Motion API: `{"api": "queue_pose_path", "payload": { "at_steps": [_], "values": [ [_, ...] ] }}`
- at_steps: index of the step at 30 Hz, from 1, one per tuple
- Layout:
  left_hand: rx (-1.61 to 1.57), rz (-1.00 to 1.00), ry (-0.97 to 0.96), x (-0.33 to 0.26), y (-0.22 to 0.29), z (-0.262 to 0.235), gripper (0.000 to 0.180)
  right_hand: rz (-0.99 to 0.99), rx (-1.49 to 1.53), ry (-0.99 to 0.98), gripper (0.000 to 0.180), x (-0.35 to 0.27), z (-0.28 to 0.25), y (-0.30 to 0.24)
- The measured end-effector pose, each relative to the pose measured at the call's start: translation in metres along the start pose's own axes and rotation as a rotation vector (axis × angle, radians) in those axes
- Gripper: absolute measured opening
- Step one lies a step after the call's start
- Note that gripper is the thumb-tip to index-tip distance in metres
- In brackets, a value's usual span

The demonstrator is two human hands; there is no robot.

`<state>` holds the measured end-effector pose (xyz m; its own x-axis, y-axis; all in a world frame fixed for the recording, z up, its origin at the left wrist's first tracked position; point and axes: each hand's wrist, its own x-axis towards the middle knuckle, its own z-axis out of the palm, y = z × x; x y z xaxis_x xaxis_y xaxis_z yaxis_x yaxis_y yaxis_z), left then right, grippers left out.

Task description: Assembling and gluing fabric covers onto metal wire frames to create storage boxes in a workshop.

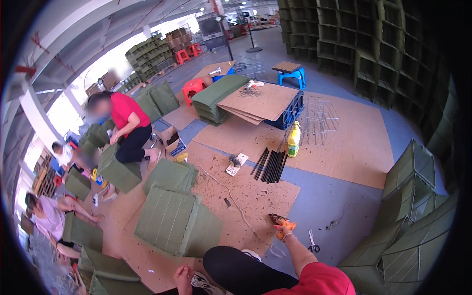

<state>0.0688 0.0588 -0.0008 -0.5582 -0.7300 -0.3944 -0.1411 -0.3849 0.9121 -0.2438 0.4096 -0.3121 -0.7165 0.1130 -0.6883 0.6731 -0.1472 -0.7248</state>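
My right hand [281, 233] is closed around an orange glue gun [288, 225], whose dark, crusted nozzle points left over the edge of a brown cardboard sheet. A pale cord [228, 191] runs across the cardboard near it. Low in the view, my left hand [184, 276] is curled closed beside my leg, and I see nothing in it. In front of my legs stands a green fabric-covered box [167, 219] with pale lines on its face. Scissors with dark handles [313, 244] lie on the floor to the right of the glue gun.
Black sticks [272, 166] lie beside a yellow bottle [293, 140]. A dirty white board [237, 164] rests on the cardboard [270, 194]. Green boxes [393, 231] are stacked at right. Ahead, a cardboard-topped blue crate [290, 113] stands by wire frames [319, 120]. Co-workers sit at left.
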Motion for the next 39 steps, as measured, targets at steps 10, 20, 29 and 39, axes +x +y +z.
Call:
{"api": "queue_pose_path", "payload": {
  "at_steps": [10,20,29,39],
  "values": [
    [-0.197,-0.008,-0.04,-0.027,0.029,0.018,0.028,-0.16,0.381,-0.574,0.028,-0.167,0.005,-0.144],
    [-0.284,-0.008,-0.008,-0.004,0.019,0.014,0.027,-0.418,0.177,-0.809,0.027,-0.282,0.126,-0.297],
    [-0.298,0.053,0.054,-0.01,0.021,0.023,0.034,-0.195,0.14,-0.928,0.023,-0.352,0.138,-0.188],
    [-0.261,0.087,-0.024,-0.006,0.029,0.033,0.026,-0.04,0.097,-0.896,0.022,-0.365,0.128,-0.124]
  ]
}}
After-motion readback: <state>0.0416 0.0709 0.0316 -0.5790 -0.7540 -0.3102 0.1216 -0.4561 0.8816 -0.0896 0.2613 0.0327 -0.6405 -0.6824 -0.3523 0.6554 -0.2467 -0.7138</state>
